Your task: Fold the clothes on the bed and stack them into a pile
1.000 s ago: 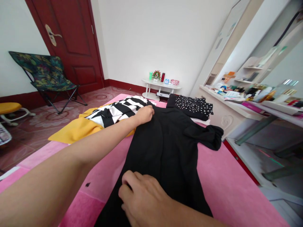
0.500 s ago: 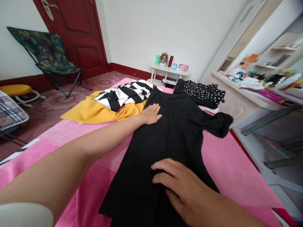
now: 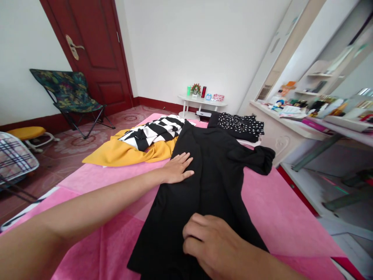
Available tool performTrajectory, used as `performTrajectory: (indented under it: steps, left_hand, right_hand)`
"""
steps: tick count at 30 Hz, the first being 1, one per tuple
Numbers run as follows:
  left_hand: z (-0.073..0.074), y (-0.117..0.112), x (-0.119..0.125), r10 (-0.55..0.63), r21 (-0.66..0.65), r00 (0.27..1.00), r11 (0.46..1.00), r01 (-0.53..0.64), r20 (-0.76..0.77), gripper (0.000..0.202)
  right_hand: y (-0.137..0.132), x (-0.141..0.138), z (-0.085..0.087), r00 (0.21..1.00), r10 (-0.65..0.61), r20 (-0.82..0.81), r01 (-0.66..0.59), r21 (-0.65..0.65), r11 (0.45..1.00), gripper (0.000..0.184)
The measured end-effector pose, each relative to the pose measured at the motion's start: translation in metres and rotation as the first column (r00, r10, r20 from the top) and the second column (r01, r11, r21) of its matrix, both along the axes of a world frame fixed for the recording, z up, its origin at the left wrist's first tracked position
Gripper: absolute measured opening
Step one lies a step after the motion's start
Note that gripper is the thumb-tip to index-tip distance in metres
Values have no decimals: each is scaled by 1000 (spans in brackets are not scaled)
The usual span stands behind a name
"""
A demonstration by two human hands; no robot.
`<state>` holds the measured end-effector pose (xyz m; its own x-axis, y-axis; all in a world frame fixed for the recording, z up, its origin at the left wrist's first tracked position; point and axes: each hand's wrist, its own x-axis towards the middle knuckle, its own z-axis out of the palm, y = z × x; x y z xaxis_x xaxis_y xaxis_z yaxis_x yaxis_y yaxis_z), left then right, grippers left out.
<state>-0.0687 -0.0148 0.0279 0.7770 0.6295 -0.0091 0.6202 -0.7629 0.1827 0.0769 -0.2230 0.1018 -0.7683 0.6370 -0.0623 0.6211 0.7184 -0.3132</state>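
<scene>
A black garment (image 3: 210, 171) lies lengthwise on the pink bed cover (image 3: 279, 217). My left hand (image 3: 177, 168) rests flat on its left edge with the fingers stretched out. My right hand (image 3: 214, 245) presses on the near part of the garment with its fingers curled under; whether they pinch the cloth is hidden. One black sleeve (image 3: 258, 160) sticks out to the right.
A black-and-white striped piece (image 3: 151, 134) lies on a yellow cloth (image 3: 122, 153) at the far left of the bed. A black dotted garment (image 3: 240, 126) lies at the far end. A folding chair (image 3: 71, 97), a red door (image 3: 93, 50), a small white table (image 3: 201, 103) and a cluttered shelf (image 3: 314, 120) surround the bed.
My left hand has opened from a grip at the garment's far edge and slid nearer along its left side. My right hand moved right, then curled its fingers.
</scene>
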Motion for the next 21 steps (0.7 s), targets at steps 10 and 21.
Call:
performTrajectory:
  steps: [10, 21]
  left_hand:
    - [30, -3, -1, -26, -66, 991, 998, 17, -134, 82]
    - [42, -3, 75, 123, 193, 986, 971, -143, 115, 43]
  right_hand:
    - [6, 19, -19, 1000, 12, -23, -9, 100, 995, 5]
    - [56, 74, 9, 761, -491, -424, 512, -73, 856, 21]
